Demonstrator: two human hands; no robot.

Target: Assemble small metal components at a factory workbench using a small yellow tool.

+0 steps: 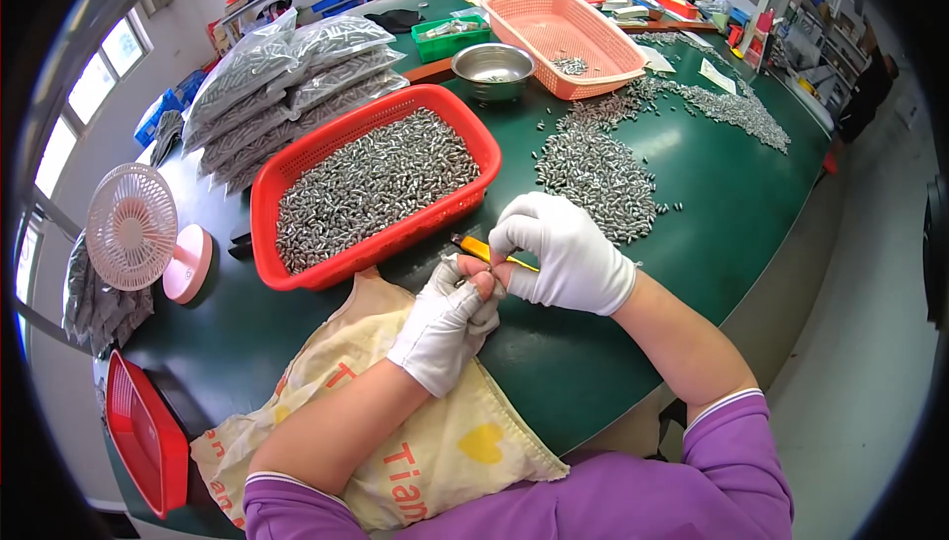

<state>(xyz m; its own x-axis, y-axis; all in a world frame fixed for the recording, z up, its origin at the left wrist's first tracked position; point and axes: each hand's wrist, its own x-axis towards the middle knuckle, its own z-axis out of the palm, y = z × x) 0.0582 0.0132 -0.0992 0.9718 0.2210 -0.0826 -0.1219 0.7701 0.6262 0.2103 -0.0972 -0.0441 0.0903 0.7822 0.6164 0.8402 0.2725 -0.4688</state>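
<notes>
Both my hands wear white gloves with some bare fingertips and meet above the table's near edge. My left hand (445,318) is closed in a pinch around something small, mostly hidden by the fingers. My right hand (568,255) pinches at the same spot, its thumb and finger touching the left fingertips. Behind the fingers lies a yellow utility knife (474,247), partly covered by my right hand. Beyond it spreads a heap of small silvery metal pieces (596,169). To the left, a red plastic basket (265,209) holds many similar pieces.
A pale yellow cloth (341,412) drapes over the near edge. Further back are a steel bowl (493,76), a pink basket (603,83), a green box (450,44) and stacked bags (297,85). At left stand a pink fan (138,229) and a red tray (148,431). Other people sit beyond.
</notes>
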